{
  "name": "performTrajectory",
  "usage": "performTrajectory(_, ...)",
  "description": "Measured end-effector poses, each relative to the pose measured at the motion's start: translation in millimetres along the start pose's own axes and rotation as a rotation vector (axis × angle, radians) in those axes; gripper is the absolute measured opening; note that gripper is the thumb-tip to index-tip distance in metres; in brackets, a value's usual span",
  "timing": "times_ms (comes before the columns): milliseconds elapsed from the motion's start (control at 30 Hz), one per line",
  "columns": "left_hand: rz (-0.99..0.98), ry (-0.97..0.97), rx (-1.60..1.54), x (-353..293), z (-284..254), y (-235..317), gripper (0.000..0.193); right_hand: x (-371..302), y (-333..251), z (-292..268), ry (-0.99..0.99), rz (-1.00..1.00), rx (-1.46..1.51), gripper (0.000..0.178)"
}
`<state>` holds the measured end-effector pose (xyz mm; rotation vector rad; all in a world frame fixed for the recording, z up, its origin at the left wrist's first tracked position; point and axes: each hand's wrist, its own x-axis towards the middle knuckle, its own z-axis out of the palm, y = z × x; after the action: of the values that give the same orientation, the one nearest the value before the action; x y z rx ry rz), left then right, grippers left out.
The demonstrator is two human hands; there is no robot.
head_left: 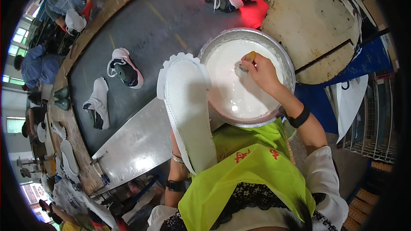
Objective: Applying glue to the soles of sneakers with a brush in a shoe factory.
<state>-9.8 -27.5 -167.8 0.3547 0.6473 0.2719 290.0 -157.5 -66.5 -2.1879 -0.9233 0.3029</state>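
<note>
A white shoe sole [187, 98] with a stitched rim and a scalloped toe edge stands in front of me, broad face toward me. My left hand [174, 143] holds it from behind; its fingers are hidden. To the right sits a round metal basin [290, 66] of thick white liquid that looks like glue. Over the liquid, my right hand [264, 73] is closed on a small brush [250, 57] with a yellowish handle. Its pale, coated bristles are at the liquid's surface.
Grey shoes with white parts [125, 69] lie on the dark conveyor belt [145, 25]; others sit under red light at its far end. A metal ledge [128, 149] borders it. White soles [69, 161] rest on the left bench. Several people work beyond. A wire rack [376, 119] stands right.
</note>
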Motion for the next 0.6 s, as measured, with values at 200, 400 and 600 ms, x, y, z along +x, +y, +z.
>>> performTrajectory(200, -0.007, -0.016, 0.035, -2, -8, -6, 0.055, -5, -65, -7, 0.102, -0.272, 0.755, 0.012)
performTrajectory(400, -0.002, -0.02, 0.077, -26, 61, 3, 0.056, -18, -100, 5, -0.066, -0.209, 0.817, 0.014)
performTrajectory(600, -0.006, -0.017, 0.135, -29, 57, 6, 0.056, 12, -101, -10, -0.18, -0.038, 0.919, 0.022)
